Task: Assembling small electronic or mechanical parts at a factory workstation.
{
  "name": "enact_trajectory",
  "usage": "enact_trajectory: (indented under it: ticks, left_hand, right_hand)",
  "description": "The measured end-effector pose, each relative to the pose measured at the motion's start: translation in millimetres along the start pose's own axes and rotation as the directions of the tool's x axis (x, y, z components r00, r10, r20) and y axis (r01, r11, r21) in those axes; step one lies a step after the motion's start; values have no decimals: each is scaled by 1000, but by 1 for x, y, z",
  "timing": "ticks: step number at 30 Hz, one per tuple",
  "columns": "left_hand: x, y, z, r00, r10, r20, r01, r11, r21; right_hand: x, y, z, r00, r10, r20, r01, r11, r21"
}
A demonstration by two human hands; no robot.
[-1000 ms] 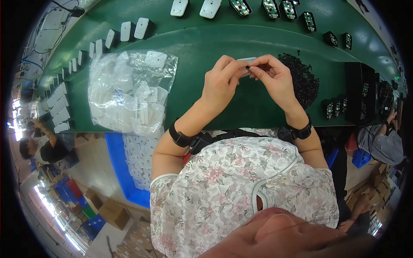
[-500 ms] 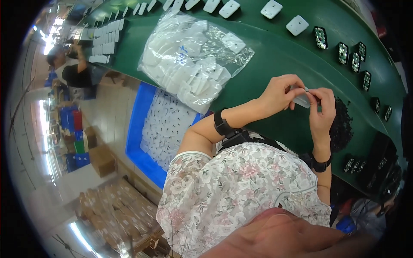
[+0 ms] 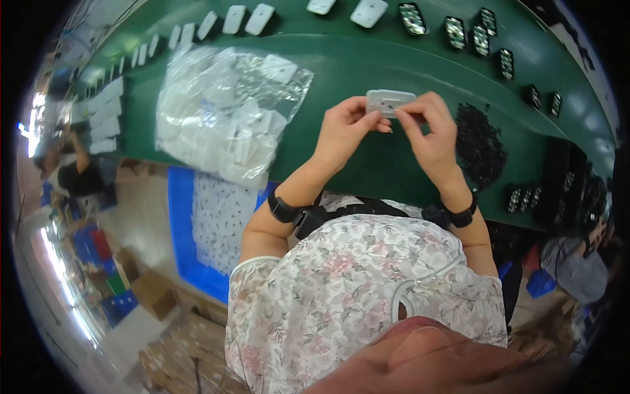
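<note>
Both hands meet over the green work surface around a translucent white plastic cover point(image 3: 392, 96) with small dark marks. My left hand point(image 3: 344, 131) pinches the cover's left side between thumb and fingers. On its right side, my right hand point(image 3: 430, 131) has thumb and fingertips closed at the near edge; any small part between them is too small to make out. Just right of my right hand lies a pile of small black parts point(image 3: 482, 146). To the left of my left hand rests a clear plastic bag point(image 3: 223, 111) full of similar white covers.
White cases point(image 3: 261, 18) and black cases with green circuit boards point(image 3: 455, 33) line the far side of the green bench point(image 3: 341, 65). Below its near edge stands a blue bin point(image 3: 184, 243) of white covers. Black trays point(image 3: 558, 177) sit at right; a person point(image 3: 79, 174) works far left.
The view has turned, so the bench contents sit further left or higher. The cover, edge-on between my hands before, is now tilted flat with its broad face visible.
</note>
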State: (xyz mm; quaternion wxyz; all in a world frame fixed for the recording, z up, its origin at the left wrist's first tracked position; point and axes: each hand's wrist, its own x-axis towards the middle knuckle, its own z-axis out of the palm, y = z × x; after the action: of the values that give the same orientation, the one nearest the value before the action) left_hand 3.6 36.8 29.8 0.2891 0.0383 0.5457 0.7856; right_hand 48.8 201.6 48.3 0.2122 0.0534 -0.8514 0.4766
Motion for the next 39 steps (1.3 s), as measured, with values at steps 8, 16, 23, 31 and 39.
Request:
enact_trajectory:
  ticks: [8,16,23,31,39]
  left_hand:
    - [0,-9,9,996,87,0,-87,992,88]
    - [3,-13,12,897,435,79,-428,808,406]
    - [3,-13,4,945,322,59,-328,932,157]
    - [1,-11,7,959,252,131,-273,945,180]
    - [9,-11,-10,997,2,76,-6,999,40]
  right_hand:
    - [-3,-2,2,994,112,13,-111,993,-45]
    - [-9,20,6,866,438,240,-498,726,474]
    - [-3,5,-7,984,161,-77,-157,986,54]
    - [1,16,-13,902,346,259,-406,885,229]
    - [10,29,2,839,398,371,-516,796,315]
